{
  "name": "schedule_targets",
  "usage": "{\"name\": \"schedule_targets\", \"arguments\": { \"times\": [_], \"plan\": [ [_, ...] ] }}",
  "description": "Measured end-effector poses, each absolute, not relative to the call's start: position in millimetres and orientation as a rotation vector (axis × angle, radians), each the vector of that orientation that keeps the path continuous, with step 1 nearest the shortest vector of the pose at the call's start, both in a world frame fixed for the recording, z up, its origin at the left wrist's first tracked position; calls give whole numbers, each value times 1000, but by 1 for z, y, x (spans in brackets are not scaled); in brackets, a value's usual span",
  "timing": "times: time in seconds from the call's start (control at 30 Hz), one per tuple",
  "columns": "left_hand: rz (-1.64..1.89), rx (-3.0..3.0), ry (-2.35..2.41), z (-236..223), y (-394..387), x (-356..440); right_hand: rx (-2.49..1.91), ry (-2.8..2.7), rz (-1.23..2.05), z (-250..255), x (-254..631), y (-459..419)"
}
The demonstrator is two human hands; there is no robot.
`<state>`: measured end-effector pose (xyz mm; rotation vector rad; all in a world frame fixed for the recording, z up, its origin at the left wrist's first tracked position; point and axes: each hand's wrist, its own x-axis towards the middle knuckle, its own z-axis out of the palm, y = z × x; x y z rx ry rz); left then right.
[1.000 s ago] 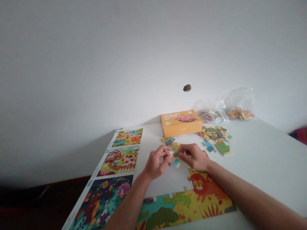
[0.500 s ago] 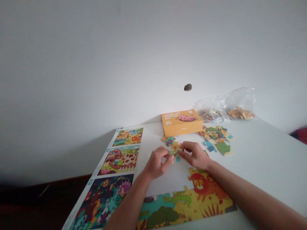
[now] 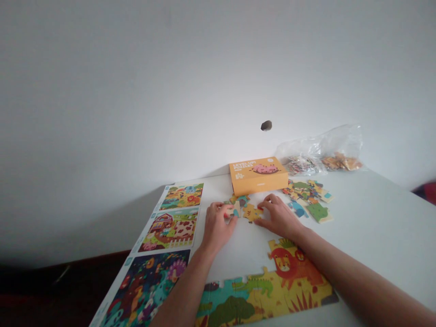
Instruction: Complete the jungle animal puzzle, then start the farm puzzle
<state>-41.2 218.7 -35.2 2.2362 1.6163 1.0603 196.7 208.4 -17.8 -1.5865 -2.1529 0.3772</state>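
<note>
We pinch a pale puzzle piece in our left hand, while our right hand parts thumb and fingers beside a yellow piece. From our hands, the orange box sits at twelve o'clock, loose pieces at two, the joined puzzle section at six and the picture sheet at nine.

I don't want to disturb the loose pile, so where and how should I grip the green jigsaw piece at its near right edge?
Probably pinch the green jigsaw piece by its right edge, from the right: that edge lies uncovered beside white tabletop, whereas a blue piece sits at its left.
</note>
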Motion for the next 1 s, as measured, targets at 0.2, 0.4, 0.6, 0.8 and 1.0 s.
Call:
{"name": "schedule_targets", "arguments": {
  "times": [0.2, 0.4, 0.6, 0.8, 1.0],
  "plan": [
    [1013, 2255, 1654, -39, 219, -42, -1563, -2082, 422, -16, 193, 206],
    [1086, 2277, 1503, -27, 217, -42, -1437, -1850, 589, -14, 188, 203],
    [967, 2201, 1099, -21, 207, -33, -1186, -1682, 1083, -12, 179, 196],
    [1016, 2135, 1030, -20, 206, -32, -1234, -1926, 915, -5, 183, 193],
    [969, 2150, 1035, -19, 205, -33, -1314, -2024, 787, 0, 186, 194]
  ]
}}
